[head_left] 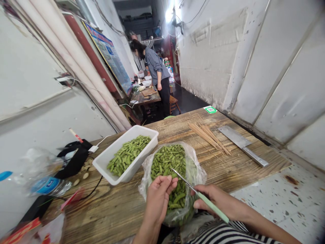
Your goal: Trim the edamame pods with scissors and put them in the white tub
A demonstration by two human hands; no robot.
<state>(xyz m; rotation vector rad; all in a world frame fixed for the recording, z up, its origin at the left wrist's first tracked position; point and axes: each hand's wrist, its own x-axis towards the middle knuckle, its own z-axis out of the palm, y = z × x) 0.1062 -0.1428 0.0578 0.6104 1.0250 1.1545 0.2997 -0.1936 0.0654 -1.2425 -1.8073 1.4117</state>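
Note:
Low over a clear plastic bag [199, 174] filled with green edamame pods [169, 157], my left hand [159, 191] is closed in a pinch at a single pod [174, 175], mostly covered by the fingertips. My right hand [218, 200] grips a pair of scissors [209, 205] with pale green handles. Their metal blades point up and left, with the tips close to the pinched pod; whether they touch it I cannot tell. Left of the bag stands a white plastic tub [101, 166] partly filled with more pods.
Thin wooden skewers [209, 137] and a cleaver [242, 144] lie on the wooden table [106, 210] to the right. At the left are a plastic bottle [50, 185], a black cable and wrappers. A person [154, 66] stands at another table farther back.

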